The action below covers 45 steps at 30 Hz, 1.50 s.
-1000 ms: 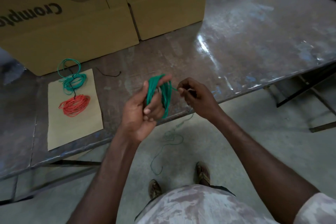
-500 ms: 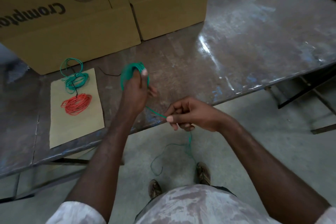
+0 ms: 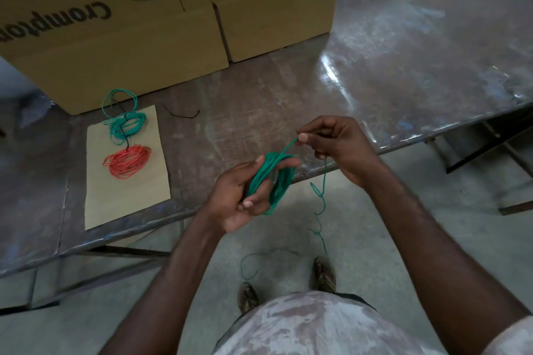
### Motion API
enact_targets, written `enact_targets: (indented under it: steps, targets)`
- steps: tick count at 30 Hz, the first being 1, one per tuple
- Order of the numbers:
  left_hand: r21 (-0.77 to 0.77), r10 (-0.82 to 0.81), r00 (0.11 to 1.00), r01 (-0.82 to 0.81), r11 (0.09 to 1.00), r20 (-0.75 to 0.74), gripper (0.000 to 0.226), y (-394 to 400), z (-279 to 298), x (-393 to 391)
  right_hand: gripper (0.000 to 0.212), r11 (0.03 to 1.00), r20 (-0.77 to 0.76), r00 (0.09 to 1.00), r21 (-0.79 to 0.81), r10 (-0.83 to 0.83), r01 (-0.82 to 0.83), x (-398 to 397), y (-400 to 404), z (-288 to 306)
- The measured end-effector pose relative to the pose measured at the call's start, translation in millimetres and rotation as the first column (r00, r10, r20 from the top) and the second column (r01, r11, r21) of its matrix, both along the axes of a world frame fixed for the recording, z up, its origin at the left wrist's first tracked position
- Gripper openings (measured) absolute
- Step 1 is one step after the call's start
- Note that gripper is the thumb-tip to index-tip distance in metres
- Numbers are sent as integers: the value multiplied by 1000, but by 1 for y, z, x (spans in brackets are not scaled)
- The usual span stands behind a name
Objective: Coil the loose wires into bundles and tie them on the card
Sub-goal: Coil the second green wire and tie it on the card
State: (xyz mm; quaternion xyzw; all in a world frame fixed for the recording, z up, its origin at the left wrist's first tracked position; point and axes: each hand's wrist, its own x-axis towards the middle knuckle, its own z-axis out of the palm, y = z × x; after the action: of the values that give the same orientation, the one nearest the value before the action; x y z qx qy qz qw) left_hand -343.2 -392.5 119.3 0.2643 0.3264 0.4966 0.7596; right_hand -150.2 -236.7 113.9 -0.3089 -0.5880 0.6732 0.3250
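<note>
Head view: coiling in progress
Left hand (image 3: 245, 196): clasping green wire (image 3: 271, 179) coil, keeping loops gathered
Right hand (image 3: 334, 147): pinching strand, feeding slack

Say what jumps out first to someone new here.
The green coil in mid-frame, wound round the left hand, while the right hand pinches its strand, whose tail trails to the floor. Next, the card on the table's left, bearing a green bundle and a red bundle.

Three wire coils (image 3: 271, 179), two boxes (image 3: 115, 37), one card (image 3: 127, 199).
</note>
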Motion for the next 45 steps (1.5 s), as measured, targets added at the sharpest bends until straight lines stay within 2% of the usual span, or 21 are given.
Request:
enact_targets:
  steps: [3,5,8,11,13,15,17,18,19,20,21,23,25,27,28,30,32,36,39,42,45]
  targets:
    - [73,41,966,-62,995,257,62,-1,14,8,10,1000,-5,1000,-11,12,-12,-9,-7,-7]
    - [117,182,936,-226,967,301,62,4,27,11,11,999,17,999,-3,49,-49,-13,-15,-11]
    - [229,417,881,-463,856,222,61,19,50,5,11,982,53,981,-35,185,-183,-16,-32,-14]
    - [365,638,770,-588,722,-20,57,36,65,-1,15,917,100,914,-114,393,-382,-16,-49,-12]
    - [550,732,589,-505,665,-343,46,46,66,-3,16,856,128,848,-151,514,-495,-18,-57,-5]
    - [644,696,260,-263,718,-670,34,54,52,-7,19,809,135,798,-151,587,-569,-16,-60,2]
    - [525,523,-49,-36,850,-851,39,55,34,-13,20,810,173,791,-114,587,-575,-11,-55,10]
    - [440,438,-140,21,898,-888,40,52,25,-17,19,834,212,809,-73,549,-547,-8,-49,13]
    - [373,374,-155,37,927,-914,38,48,17,-20,16,866,260,835,-13,485,-500,-4,-41,15]
    - [332,333,-87,27,943,-939,40,43,8,-21,12,893,315,858,64,405,-445,0,-31,16]
    - [293,292,51,-4,956,-955,43,37,3,-17,10,905,372,870,150,323,-399,4,-22,17]
    - [179,194,409,-75,981,-892,44,27,1,-3,8,888,434,879,301,197,-348,5,-11,17]
    - [45,115,735,-114,992,-669,38,19,0,4,4,880,382,914,378,134,-287,1,-12,18]
    - [-36,70,936,-88,995,-345,39,13,1,4,7,880,293,953,430,74,-201,-1,-17,18]
    - [-57,50,976,-64,996,-212,41,11,2,2,11,867,268,962,469,44,-171,-2,-19,18]
    - [-75,17,998,-22,997,-62,46,6,4,-2,15,824,258,966,544,14,-157,-5,-21,18]
    - [-53,-33,999,33,998,7,54,1,10,-6,16,811,252,967,559,31,-172,-6,-22,17]
    - [-1,-114,977,116,993,179,59,-3,18,-11,22,875,182,982,468,41,-123,-3,-21,11]
    - [28,-88,951,83,996,298,60,-3,23,-12,31,922,168,986,380,5,-69,4,-15,1]
    - [47,-5,938,-12,999,347,59,-2,28,-19,20,944,185,980,304,71,-125,10,-15,-8]
    - [64,85,936,-114,991,342,58,-1,30,-30,19,987,84,996,157,22,-35,16,-15,-18]
